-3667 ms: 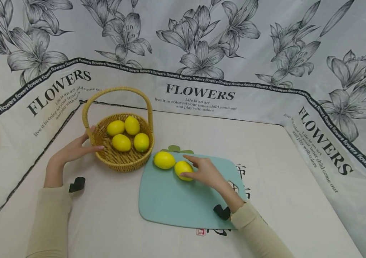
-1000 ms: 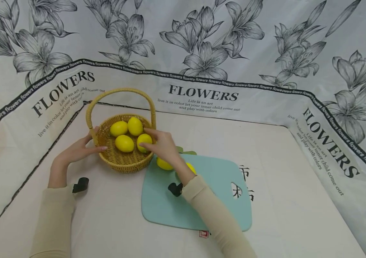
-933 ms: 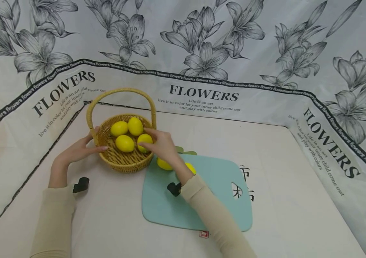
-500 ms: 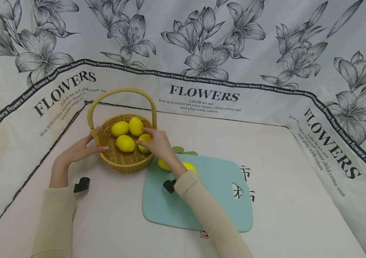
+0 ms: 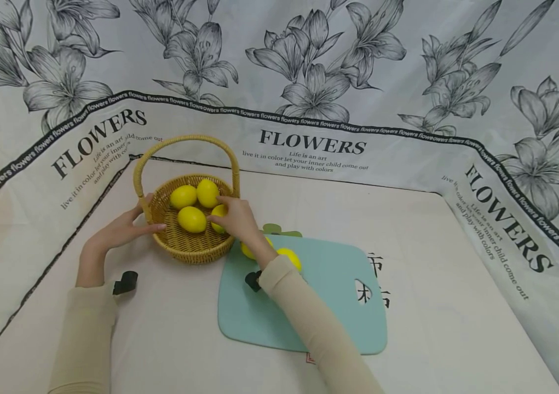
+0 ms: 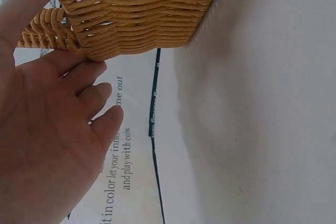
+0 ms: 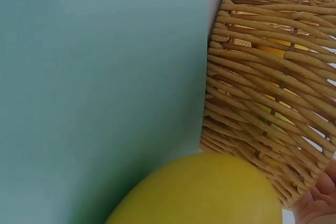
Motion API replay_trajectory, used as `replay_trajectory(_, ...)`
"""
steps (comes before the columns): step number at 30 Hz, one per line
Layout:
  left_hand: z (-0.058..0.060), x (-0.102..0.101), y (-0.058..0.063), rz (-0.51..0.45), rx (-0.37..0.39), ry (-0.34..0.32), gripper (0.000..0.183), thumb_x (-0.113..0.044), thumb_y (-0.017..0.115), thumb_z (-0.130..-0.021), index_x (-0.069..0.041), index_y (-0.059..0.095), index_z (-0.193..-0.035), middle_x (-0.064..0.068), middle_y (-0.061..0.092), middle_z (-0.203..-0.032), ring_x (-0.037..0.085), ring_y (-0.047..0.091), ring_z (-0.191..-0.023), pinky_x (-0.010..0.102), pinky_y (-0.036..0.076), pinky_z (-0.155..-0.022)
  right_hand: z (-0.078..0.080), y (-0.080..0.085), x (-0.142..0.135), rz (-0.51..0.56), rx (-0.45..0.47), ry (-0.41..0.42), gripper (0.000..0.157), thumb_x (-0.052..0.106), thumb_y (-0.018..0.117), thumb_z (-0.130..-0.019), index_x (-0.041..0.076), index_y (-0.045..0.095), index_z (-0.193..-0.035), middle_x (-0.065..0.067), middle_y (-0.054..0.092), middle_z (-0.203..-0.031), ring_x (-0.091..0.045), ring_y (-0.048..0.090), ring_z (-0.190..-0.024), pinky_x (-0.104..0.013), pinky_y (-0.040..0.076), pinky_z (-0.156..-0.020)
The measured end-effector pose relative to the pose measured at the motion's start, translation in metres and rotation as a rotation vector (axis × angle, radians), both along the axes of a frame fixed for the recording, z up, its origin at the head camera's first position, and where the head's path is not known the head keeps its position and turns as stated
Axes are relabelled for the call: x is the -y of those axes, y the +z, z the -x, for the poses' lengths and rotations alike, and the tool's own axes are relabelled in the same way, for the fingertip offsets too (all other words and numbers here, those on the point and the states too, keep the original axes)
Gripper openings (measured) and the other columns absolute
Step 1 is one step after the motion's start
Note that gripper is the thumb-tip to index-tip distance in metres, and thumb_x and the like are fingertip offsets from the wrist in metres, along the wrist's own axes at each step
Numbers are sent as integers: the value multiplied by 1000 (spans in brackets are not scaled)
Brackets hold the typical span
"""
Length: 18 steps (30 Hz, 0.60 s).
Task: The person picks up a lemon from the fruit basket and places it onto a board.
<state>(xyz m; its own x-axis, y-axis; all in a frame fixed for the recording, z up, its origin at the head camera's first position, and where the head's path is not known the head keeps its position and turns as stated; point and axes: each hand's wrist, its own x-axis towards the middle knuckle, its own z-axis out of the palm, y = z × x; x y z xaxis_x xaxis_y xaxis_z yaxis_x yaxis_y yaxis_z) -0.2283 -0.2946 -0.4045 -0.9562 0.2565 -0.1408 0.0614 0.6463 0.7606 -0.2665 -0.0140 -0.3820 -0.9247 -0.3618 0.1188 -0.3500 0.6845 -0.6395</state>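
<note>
A round wicker basket point(image 5: 188, 254) with a tall handle holds several yellow lemons. My left hand point(image 5: 124, 229) grips its left side, thumb over the rim and the other fingers against the outside of the weave point(image 6: 136, 17). At the basket's right side, my right hand point(image 5: 240, 220) reaches over the rim, thumb and fingers around the rightmost lemon point(image 5: 217, 218), which they partly cover. Two more lemons, one point(image 5: 289, 258) to the right of my wrist and another point(image 5: 247, 250) partly behind it, lie on the pale blue cutting board point(image 5: 245, 320).
The board has a cut-out grip hole point(image 5: 363, 291) at its right and lies just right of the basket. A green leaf-shaped piece point(image 5: 272, 229) shows behind its far edge. Flower-printed cloth point(image 5: 311, 93) rises behind and beside the white-covered table point(image 5: 437, 306).
My right hand has left a lemon on the board for one in the basket. Over the last second its wrist shifts left and its fingers cover more of that lemon. My left hand stays put.
</note>
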Motion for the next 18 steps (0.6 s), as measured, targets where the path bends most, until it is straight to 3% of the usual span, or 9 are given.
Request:
replay_trajectory(7, 0, 0, -1, -12, 7, 0, 94, -45, 61, -92, -24, -6, -155, 17, -7, -160, 50, 0, -141, 71, 11, -106, 5, -2, 7, -65, 10, -38, 57, 25, 77, -84, 4, 57, -133, -7, 60, -132, -22, 52, -123, -29, 42, -102)
replay_trajectory(18, 0, 1, 0, 1, 7, 6, 94, -46, 61, -92, -26, -6, -154, 17, -6, -160, 50, 1, -141, 71, 10, -106, 9, -5, 16, -131, 30, -19, 61, 20, 81, -80, 3, 57, -134, -10, 60, -131, -23, 55, -119, -31, 45, -99)
